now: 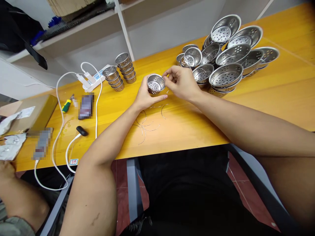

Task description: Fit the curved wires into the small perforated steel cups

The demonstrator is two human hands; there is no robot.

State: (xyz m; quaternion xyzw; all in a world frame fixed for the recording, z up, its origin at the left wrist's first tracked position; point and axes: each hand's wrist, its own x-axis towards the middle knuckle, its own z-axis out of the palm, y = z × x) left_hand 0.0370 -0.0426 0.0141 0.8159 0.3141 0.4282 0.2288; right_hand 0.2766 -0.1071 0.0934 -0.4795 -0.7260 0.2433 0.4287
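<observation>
My left hand is wrapped round a small perforated metal cup, its open top tilted toward me. At the cup's right rim, my right hand is closed in a pinch. A short bent end of thin wire shows just below those fingers; the rest of it is hidden by the hand. Below both hands, several loose curved wires lie scattered on the yellow table.
Perforated metal bowls are piled at the right, beside smaller cups. Two cup stacks stand behind. At left are a power strip, white cables, phones, a screwdriver and a cardboard box. Another person's arm is at lower left.
</observation>
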